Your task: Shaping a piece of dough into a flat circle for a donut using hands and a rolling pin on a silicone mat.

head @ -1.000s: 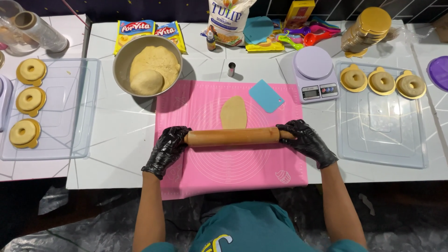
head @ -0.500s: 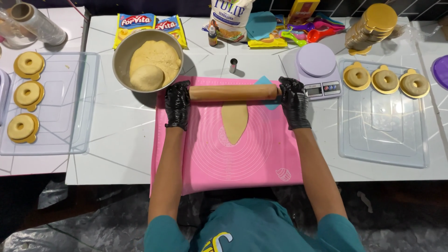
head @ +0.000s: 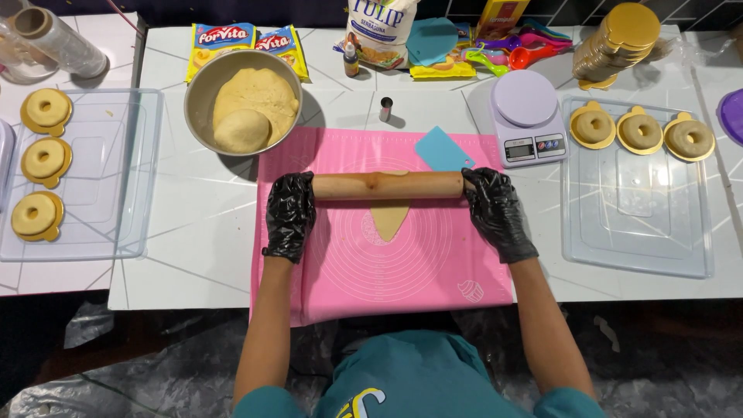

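Head view: wooden rolling pin (head: pixel 391 186) lying left-to-right across pink mat (head: pixel 340 271), over far end of dough strip (head: pixel 387 219), left hand (head: pixel 290 213) and right hand (head: pixel 495 210) gloved, fingers pressed together on its ends.

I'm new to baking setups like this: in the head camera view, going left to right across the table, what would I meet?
Clear tray of three dough rings → metal bowl of dough → left hand → rolling pin → right hand → kitchen scale → second clear tray with rings.
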